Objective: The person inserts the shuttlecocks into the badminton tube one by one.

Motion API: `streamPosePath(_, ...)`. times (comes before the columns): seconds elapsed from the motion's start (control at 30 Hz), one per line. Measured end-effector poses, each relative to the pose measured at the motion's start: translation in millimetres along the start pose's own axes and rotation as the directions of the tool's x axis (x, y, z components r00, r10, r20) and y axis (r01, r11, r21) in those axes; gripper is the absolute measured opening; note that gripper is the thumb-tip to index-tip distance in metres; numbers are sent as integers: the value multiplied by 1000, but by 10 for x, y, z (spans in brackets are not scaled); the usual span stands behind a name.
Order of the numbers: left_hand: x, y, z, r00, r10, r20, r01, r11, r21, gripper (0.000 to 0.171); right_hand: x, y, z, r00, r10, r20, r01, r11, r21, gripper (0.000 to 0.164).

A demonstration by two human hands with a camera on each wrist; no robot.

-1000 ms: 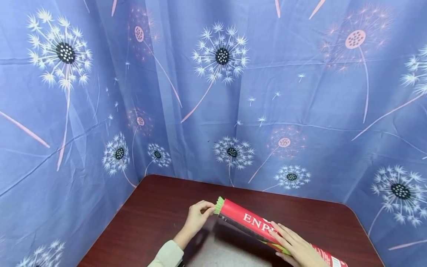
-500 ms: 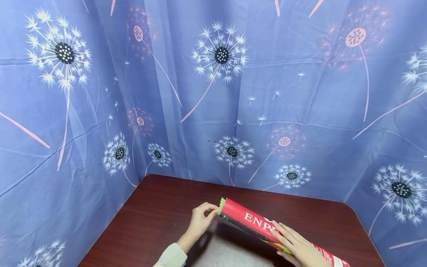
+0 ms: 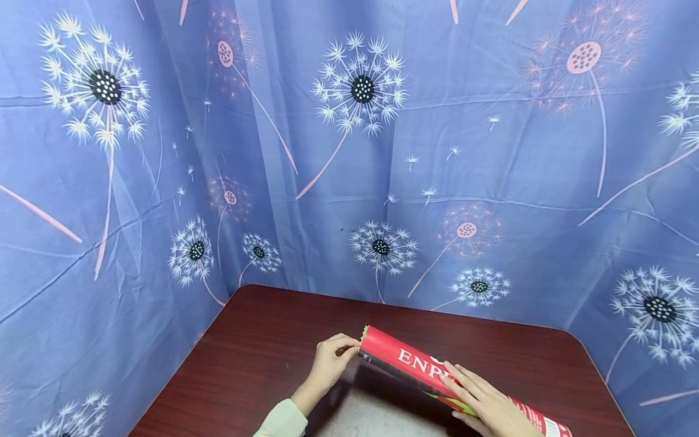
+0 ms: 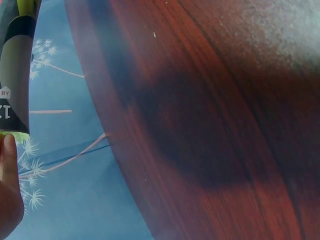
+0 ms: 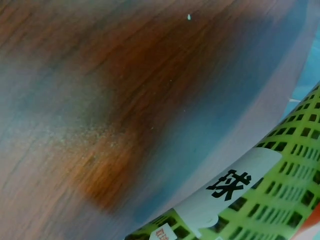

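A long red shuttlecock tube with white lettering slants across the head view, its left end raised above the table. My right hand grips it around the middle, fingers over the top and thumb on the near side. At the raised end, my left hand pinches the jagged green rim of a shuttlecock; the rest of it is hidden inside the tube. In the left wrist view, a finger touches this end below the tube's dark side. The right wrist view shows the tube's printed green mesh pattern.
Beneath the hands is a dark red wooden table with rounded back corners and a bright glare patch near the front. Blue dandelion-print curtains hang close behind it and along its sides.
The green shuttlecock has slid into the tube, from a clear tuft sticking out to a thin rim. My left hand has followed it slightly right. My right hand keeps its grip.
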State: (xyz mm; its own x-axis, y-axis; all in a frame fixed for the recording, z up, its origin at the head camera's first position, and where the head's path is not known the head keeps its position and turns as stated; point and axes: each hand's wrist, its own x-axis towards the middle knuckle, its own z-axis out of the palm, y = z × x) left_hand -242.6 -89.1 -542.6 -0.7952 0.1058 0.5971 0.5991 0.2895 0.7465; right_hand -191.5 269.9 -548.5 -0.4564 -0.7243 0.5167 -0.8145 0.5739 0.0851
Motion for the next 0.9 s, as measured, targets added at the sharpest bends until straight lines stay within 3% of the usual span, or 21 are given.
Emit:
streamPosePath(0.13,-8,37,-1,1000,-7,-10,8,1000,25,17,7,-16,0,1000,12,12,-12,1000,10,79)
streamPosePath(0.27,10,202,-40,1000,-27,-8,27,999,25,16,22,-27,-2,1000,5,9,-6,1000,21,77)
streamPosePath(0.43,54,362,-125,999,-7,35,6,999,34,14,48,-48,-10,1000,15,19,-16,1000,11,81)
streamPosePath(0.5,54,347,-147,999,-5,45,3,1000,31,13,57,-53,-15,1000,21,23,-21,1000,17,83)
streamPosePath(0.73,-35,-99,-107,999,2,53,0,1000,-29,11,44,-20,-4,999,18,45,-20,999,42,85)
streamPosePath(0.9,-36,8,-94,1000,10,24,-10,1000,-4,13,53,3,18,1000,5,28,-6,999,42,83)
